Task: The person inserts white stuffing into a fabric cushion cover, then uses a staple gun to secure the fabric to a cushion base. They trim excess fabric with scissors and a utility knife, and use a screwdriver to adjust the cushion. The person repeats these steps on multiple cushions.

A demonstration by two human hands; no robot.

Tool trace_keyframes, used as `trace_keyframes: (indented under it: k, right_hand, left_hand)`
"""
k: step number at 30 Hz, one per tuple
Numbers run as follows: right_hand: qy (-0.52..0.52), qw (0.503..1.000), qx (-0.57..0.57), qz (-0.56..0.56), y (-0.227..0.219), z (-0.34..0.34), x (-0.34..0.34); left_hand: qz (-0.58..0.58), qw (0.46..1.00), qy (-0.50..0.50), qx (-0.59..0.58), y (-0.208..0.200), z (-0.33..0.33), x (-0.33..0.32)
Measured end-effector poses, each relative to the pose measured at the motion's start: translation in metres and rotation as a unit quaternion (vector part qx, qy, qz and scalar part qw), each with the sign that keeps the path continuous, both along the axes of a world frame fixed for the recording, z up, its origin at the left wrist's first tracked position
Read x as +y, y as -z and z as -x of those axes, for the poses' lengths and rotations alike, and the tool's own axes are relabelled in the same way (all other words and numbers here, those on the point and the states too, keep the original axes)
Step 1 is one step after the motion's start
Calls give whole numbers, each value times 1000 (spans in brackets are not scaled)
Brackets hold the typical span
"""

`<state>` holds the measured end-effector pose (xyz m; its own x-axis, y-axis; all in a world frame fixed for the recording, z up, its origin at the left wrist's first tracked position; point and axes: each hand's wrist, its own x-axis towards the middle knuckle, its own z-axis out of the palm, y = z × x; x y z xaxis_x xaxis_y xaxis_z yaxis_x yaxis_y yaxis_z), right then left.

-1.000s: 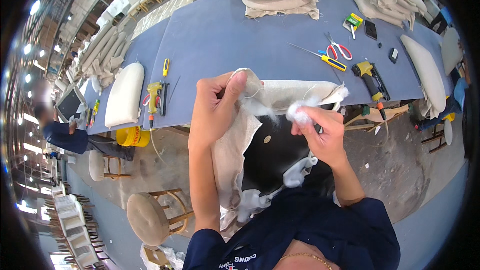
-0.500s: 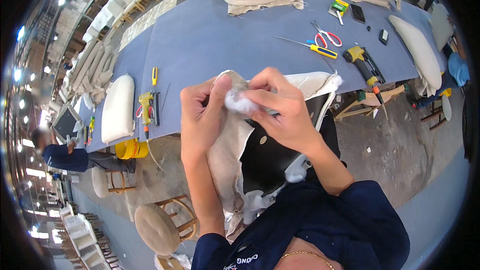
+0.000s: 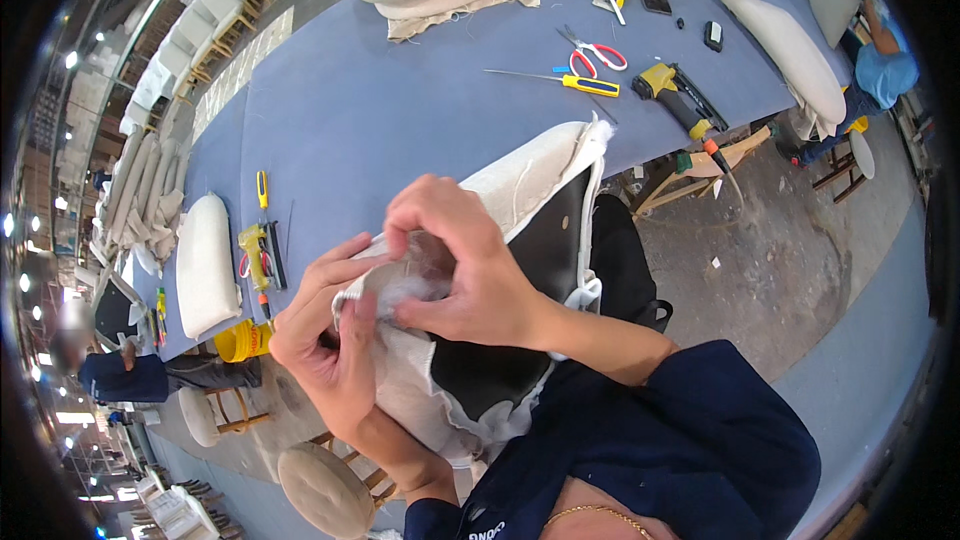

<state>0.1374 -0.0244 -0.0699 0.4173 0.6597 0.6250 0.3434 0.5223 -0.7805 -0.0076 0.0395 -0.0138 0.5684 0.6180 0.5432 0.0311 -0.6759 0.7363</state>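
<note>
In the head view, the one view here, I see a person bent over a padded, beige-cloth piece with a shiny black backing (image 3: 485, 368). It sits right in front of the torso, its upper edge overlapping the near side of the broad blue-grey table (image 3: 350, 130).

The left hand (image 3: 330, 335) is clamped on the loose beige woven fabric (image 3: 398, 380), thumb against fingers at the fabric's edge. The right hand (image 3: 455, 265) curls in close, thumb and fingers bent around a fluffy wad of white fibre (image 3: 415, 287) lying against that fabric; whether it pinches the wad tightly I cannot tell. The two hands are close together at this corner, while at the far corner more white fluff (image 3: 599, 133) pokes out.

To my eye, the wad could bunch into a lump if it's pressed in unevenly, and the cloth could slip or fray should the left thumb ease off. Loose fibre might snag on the raw edge too.

Up the table lie a yellow-handled pick with a long thin metal shaft (image 3: 590, 86), red-and-white-handled scissors (image 3: 600, 60) and a yellow-and-black air stapler (image 3: 680, 100); the stapler, near the table's edge, could be dragged off if its hose were pulled.
</note>
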Motion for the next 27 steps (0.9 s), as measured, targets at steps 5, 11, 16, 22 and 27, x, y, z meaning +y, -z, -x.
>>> trace_keyframes:
  k: [5, 11, 16, 22, 27]
  right_hand:
    - [-138, 989, -46, -35, 6, -50, -3]
    - [323, 915, -72, 229, 147, -232, -6]
    - [435, 721, -352, 408, 245, -294, 0]
    - [381, 700, -370, 479, 231, -299, -8]
    - [310, 855, -180, 375, 170, -292, -53]
  left_hand:
    - [-24, 999, 36, 29, -1, 6, 11]
    - [-15, 999, 32, 26, 3, 4, 25]
    - [6, 999, 44, 19, 4, 4, 32]
    - [7, 999, 53, 3, 9, 8, 33]
    - [24, 998, 53, 0, 12, 13, 40]
